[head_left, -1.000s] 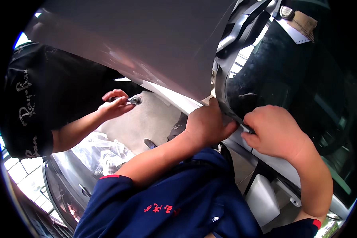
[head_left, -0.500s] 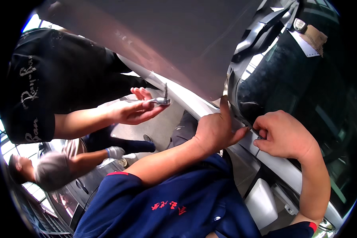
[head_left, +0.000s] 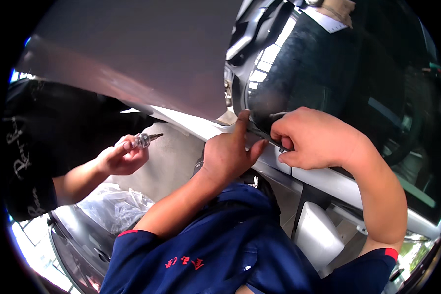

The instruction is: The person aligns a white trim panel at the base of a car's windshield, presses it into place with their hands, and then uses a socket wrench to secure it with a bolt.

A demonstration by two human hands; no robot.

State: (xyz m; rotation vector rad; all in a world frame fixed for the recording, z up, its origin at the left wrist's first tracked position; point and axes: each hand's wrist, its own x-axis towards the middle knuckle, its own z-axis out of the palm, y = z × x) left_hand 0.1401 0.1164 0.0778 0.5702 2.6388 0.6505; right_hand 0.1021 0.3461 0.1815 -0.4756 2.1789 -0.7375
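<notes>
My left hand [head_left: 229, 154] lies on the white car body at the lower corner of the windshield [head_left: 299, 68]. Its index finger points up beside the raised grey hood [head_left: 147, 54], and the thumb is spread toward a black trim strip [head_left: 259, 131]. With fingers curled in a pinch, my right hand [head_left: 311, 139] grips the end of that strip along the glass edge. Its fingertips partly hide the strip. To the left, a co-worker's hand [head_left: 125, 157] holds a metal ratchet wrench [head_left: 143, 140] with a bit pointing right.
A white side mirror [head_left: 318, 235] juts out below my right forearm. Clear plastic sheeting [head_left: 115, 206] lies on a dark car at the lower left. Brown cardboard [head_left: 337, 11] and a white card [head_left: 323, 22] rest on the windshield.
My view has shifted, so the car sits further left in it. The co-worker's hand has turned the ratchet wrench from palm-up to a finger grip. Another person at the left has left the view.
</notes>
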